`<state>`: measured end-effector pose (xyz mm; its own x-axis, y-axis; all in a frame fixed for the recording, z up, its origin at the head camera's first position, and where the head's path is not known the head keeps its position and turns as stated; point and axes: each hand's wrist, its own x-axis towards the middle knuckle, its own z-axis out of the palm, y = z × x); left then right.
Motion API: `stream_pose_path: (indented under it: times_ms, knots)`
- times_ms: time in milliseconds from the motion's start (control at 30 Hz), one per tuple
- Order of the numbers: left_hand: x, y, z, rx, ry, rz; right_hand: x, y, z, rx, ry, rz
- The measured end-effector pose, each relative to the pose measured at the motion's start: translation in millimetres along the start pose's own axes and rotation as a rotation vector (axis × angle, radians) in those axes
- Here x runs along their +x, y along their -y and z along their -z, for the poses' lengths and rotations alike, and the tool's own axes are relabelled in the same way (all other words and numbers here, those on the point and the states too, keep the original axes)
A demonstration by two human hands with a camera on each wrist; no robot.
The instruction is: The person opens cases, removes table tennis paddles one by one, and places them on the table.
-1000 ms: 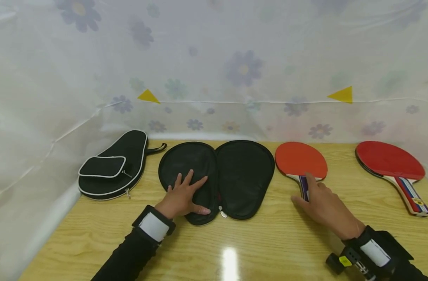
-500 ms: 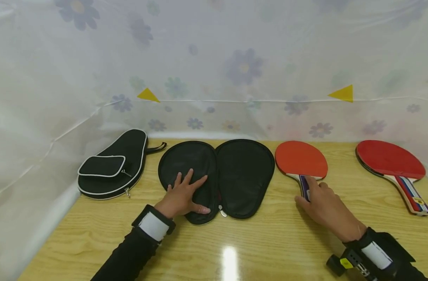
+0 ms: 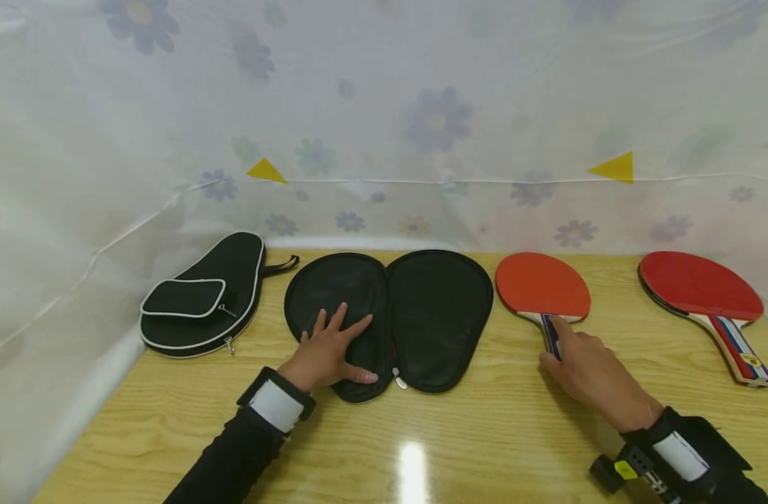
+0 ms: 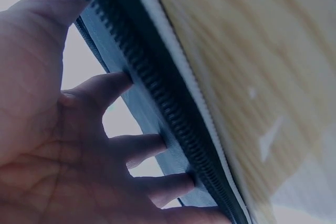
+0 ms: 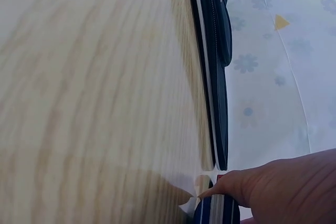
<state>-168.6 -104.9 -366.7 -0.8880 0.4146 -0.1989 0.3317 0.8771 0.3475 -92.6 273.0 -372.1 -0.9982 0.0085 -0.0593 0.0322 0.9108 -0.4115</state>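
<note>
A black padded paddle case lies unfolded on the table, its zipper pull at the bottom middle. My left hand rests on its left half with the fingers spread; in the left wrist view the fingertips touch the dark fabric beside the zipper teeth. Right of the case lies an orange-red table tennis paddle, handle toward me. My right hand holds that handle, index finger along it and thumb at its left side. In the right wrist view the striped handle shows its butt end; the other fingers are mostly hidden.
A closed black case with white piping and a small pocket lies at the left. Another red paddle with a striped handle lies at the far right. Behind the wooden table hangs a flowered sheet.
The orange-red paddle has shifted very slightly to the right along with my right hand, whose thumb has come closer to the handle. My left hand and the cases stay where they were.
</note>
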Motion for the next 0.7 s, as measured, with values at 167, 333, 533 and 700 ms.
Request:
stream_pose_path:
  times_ms: [167,333,533,700]
  knots:
    - [0.1,-0.8,-0.1,0.005,-0.001,-0.002,-1,-4,1.5,-0.005,-0.009,0.012]
    - [0.0,-1.3,0.1,0.006,0.000,-0.002,-2,-9,3.6,-0.018,-0.011,0.017]
    - [0.6,-0.5,0.3,0.013,-0.003,-0.001,0,-20,9.7,-0.033,0.015,-0.001]
    - [0.4,-0.2,0.4,0.011,0.000,0.002,0,-29,12.3,-0.031,0.029,-0.005]
